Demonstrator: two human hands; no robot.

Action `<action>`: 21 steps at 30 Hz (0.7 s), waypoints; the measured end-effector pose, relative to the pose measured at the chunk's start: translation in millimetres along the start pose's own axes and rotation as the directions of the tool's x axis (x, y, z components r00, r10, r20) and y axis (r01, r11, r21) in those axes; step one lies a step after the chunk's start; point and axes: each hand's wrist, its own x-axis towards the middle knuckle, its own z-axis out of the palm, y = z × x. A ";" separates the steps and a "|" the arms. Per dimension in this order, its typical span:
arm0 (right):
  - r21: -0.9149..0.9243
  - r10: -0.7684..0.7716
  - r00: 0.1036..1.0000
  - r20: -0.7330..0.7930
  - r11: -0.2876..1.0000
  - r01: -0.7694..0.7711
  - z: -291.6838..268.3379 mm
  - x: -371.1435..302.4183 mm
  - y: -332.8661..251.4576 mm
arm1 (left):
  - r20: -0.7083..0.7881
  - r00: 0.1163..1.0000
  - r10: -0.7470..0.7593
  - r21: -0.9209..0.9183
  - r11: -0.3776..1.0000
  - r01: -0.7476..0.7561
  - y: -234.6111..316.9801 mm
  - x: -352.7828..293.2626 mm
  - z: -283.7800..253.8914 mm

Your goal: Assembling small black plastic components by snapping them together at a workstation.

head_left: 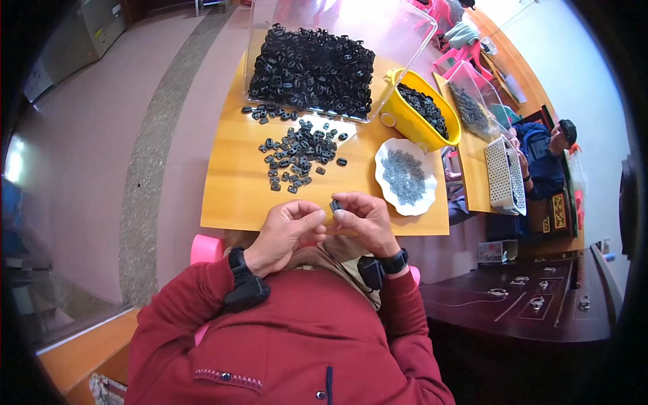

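At the table's near edge, my right hand (366, 220) pinches a small black plastic piece (335, 205) between thumb and fingers. My left hand (291, 231) is close beside it, thumb and fingertips pressed together; whatever they hold, if anything, is too small to make out. Beyond both hands lies a loose pile of small black two-holed pieces (302, 150) on the wooden table (233, 196). To the right of the pile stands a white scalloped dish (428, 196) with many tiny silvery-clear parts (403, 177) in it.
A clear plastic bin (251, 40) full of black pieces stands at the back of the table. Beside it sits a yellow tub (432, 140) of similar pieces. Farther right, a person (536, 158) sits at another table with a white perforated basket (503, 175). A dark door-like panel (526, 304) lies lower right.
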 end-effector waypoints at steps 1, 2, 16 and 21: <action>-0.050 -0.041 0.998 -0.048 0.998 0.039 -3.6 -0.2 -5.6 | -0.030 1.000 -0.001 -0.006 1.000 0.001 0.7 0.0 0.4; -0.101 -0.085 0.992 -0.094 0.992 0.075 -8.3 -0.1 -10.7 | -0.061 0.998 -0.002 -0.012 1.000 0.002 1.2 0.4 0.2; -0.328 -0.347 0.816 -0.463 0.922 0.206 -126.7 38.4 -120.3 | -0.043 0.999 -0.030 0.010 0.999 0.031 4.3 -4.6 0.7; -0.340 -0.428 0.667 -0.610 0.902 0.267 -158.2 59.4 -127.7 | -0.053 0.998 -0.021 0.019 1.000 0.022 4.3 -1.9 2.5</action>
